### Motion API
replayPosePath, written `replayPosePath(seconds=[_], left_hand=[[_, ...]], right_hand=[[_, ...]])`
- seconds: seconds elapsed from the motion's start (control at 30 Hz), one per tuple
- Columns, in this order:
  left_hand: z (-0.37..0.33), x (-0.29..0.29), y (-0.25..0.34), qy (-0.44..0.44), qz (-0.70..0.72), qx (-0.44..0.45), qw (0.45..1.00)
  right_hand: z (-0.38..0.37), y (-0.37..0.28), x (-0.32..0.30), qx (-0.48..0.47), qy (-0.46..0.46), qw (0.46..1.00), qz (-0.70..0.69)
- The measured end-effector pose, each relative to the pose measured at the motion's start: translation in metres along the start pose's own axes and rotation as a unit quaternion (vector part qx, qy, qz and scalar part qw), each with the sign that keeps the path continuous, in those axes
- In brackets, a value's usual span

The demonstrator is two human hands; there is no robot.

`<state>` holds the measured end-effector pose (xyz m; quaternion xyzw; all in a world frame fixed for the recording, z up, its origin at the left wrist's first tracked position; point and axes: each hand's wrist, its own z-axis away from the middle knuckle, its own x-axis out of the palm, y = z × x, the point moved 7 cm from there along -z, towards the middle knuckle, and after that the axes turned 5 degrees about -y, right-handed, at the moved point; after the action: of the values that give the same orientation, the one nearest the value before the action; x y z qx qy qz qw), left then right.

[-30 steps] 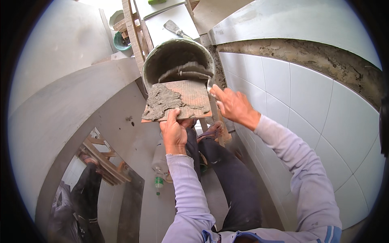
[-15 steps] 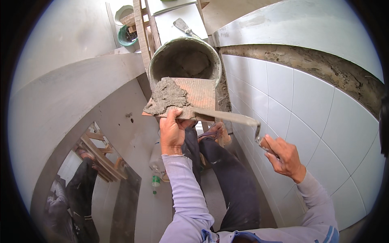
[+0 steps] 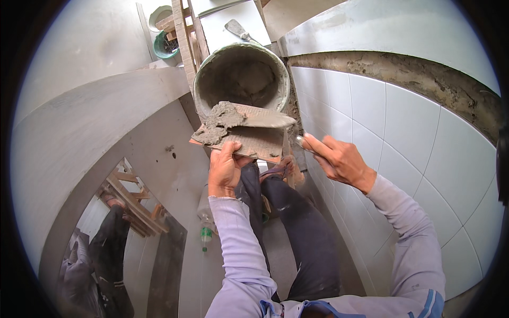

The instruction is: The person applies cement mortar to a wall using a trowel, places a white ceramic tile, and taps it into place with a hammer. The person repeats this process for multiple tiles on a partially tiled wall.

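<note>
My left hand (image 3: 225, 168) grips the near edge of a ribbed reddish tile (image 3: 254, 144), thumb on top, holding it out at the bucket's near rim. A lump of wet grey mortar (image 3: 214, 127) lies on the tile's left part. In my right hand (image 3: 342, 161) is a trowel (image 3: 262, 120), its fingers wrapped round the handle. The trowel's long blade lies across the tile, its left end against the mortar. Just beyond stands a bucket (image 3: 204, 87) with mortar coating its inside.
A putty knife (image 3: 239, 31) rests on white tiles (image 3: 220, 36) behind the bucket. White wall tiles (image 3: 387, 122) rise at right, below a rough mortar strip (image 3: 371, 59). A mirror (image 3: 132, 238) stands at left. A plastic bottle (image 3: 205, 233) is below my left arm.
My right hand has moved left and away from me, bringing the trowel blade up across the tile into the mortar. The mortar patch has been pushed narrower. The tile is slightly turned.
</note>
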<state>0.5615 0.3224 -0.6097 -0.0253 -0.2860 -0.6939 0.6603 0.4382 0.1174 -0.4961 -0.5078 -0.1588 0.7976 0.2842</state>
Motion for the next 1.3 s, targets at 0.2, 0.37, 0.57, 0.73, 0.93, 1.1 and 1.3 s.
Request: replayPosePath(seconds=[0.2, 0.37, 0.57, 0.73, 0.93, 1.1, 1.3], left_hand=[[-0.003, 0.004, -0.002, 0.006, -0.02, -0.012, 1.0], [0.005, 0.016, 0.001, -0.022, -0.026, -0.023, 0.999], [0.005, 0.013, 0.001, -0.013, 0.003, -0.004, 1.0], [0.007, 0.012, 0.002, -0.01, 0.017, -0.001, 1.0], [0.009, 0.017, 0.003, -0.011, 0.002, -0.01, 1.0], [0.012, 0.016, 0.004, -0.004, -0.04, -0.008, 0.999], [0.012, 0.025, 0.008, -0.038, -0.009, 0.021, 0.999]], right_hand=[[-0.052, -0.009, -0.001, 0.055, -0.074, 0.995, -0.043], [-0.062, -0.017, -0.019, 0.048, -0.009, 0.998, -0.045], [0.026, -0.024, -0.034, 0.037, -0.045, 0.998, -0.037], [0.02, 0.002, -0.003, 0.012, -0.019, 1.0, -0.012], [-0.071, 0.021, -0.002, -0.01, 0.001, 1.0, -0.015], [-0.037, 0.009, -0.035, -0.011, 0.037, 0.997, -0.072], [0.048, -0.029, -0.049, -0.009, -0.034, 0.987, -0.155]])
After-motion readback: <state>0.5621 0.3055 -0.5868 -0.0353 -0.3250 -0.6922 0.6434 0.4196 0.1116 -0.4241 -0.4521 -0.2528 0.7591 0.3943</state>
